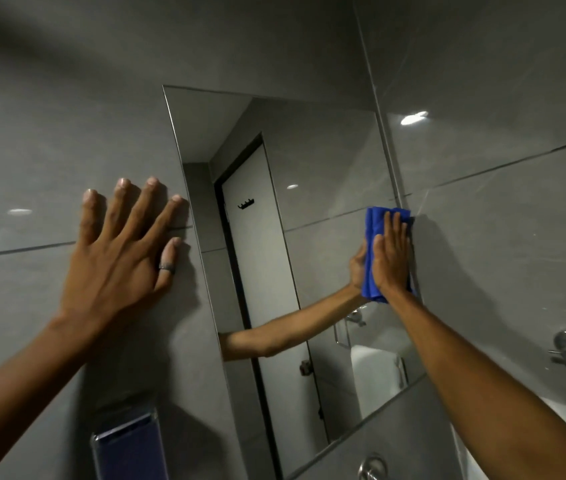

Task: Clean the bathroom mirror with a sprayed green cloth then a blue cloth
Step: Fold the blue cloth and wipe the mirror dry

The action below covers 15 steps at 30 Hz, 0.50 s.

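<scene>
A: Status?
B: Second pass, I'd say. Right hand (390, 254) is flat, fingers straight, pressing the folded blue cloth (373, 225) onto the mirror (309, 161). The cloth sits under the palm and sticks out past the fingertips and the heel of the hand.
A: Where on the glass?
B: Right edge, directly under the fingers. Green cloth isn't in view, so that stage looks done.
A: Left?
B: Left hand (118, 251) is spread flat on the tiled wall (66, 98), holding nothing. The glass left of the cloth is probably yet to be wiped.

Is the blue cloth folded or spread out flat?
Folded: the blue cloth shows stacked layers under the right hand, against the mirror.
</scene>
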{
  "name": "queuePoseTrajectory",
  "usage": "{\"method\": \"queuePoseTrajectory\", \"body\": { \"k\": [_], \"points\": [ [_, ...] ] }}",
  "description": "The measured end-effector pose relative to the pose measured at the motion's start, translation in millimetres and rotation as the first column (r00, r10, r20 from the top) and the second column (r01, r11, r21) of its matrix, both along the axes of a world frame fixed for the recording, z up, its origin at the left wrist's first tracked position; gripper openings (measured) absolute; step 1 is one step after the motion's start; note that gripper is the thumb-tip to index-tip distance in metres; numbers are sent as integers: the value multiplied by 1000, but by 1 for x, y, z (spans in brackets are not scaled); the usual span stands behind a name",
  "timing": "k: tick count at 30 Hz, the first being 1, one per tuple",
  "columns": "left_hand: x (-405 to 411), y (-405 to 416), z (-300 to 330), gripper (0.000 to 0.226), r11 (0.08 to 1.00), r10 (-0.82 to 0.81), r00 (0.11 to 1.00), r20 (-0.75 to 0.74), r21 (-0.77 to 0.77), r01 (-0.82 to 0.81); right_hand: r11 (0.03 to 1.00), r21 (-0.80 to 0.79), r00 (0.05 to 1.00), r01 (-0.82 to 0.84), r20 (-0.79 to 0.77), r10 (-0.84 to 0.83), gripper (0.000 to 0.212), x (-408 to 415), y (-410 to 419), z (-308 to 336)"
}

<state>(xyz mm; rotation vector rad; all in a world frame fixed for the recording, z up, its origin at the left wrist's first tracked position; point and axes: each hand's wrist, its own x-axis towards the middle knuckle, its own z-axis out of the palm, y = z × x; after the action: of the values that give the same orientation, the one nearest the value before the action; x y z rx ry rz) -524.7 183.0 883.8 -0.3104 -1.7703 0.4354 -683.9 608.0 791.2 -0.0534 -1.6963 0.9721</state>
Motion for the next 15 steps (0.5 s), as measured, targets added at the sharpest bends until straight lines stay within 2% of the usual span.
{"method": "queuePoseTrajectory", "body": {
  "k": [4,6,9,11,13,15],
  "points": [
    [4,3,1,73,1000,6,1000,5,0,-6,997,-73,1000,20,-3,-20,61,-3,-3,-8],
    [5,4,1,74,1000,23,1000,10,3,-23,999,-44,1000,6,-25,-7,62,5,-22,-18],
    [5,6,0,74,1000,26,1000,14,10,-26,985,169,994,25,-108,-7,63,22,-87,-36],
    [5,6,0,76,999,22,1000,18,23,-23,937,341,980,78,-200,-8,66,37,-143,-35],
    [5,6,-1,80,997,25,1000,13,69,-25,879,471,966,79,-252,48,64,54,-189,-13],
    [4,6,-1,86,991,31,999,-9,127,-30,845,533,953,49,-279,121,62,71,-222,25]
  ]
}}
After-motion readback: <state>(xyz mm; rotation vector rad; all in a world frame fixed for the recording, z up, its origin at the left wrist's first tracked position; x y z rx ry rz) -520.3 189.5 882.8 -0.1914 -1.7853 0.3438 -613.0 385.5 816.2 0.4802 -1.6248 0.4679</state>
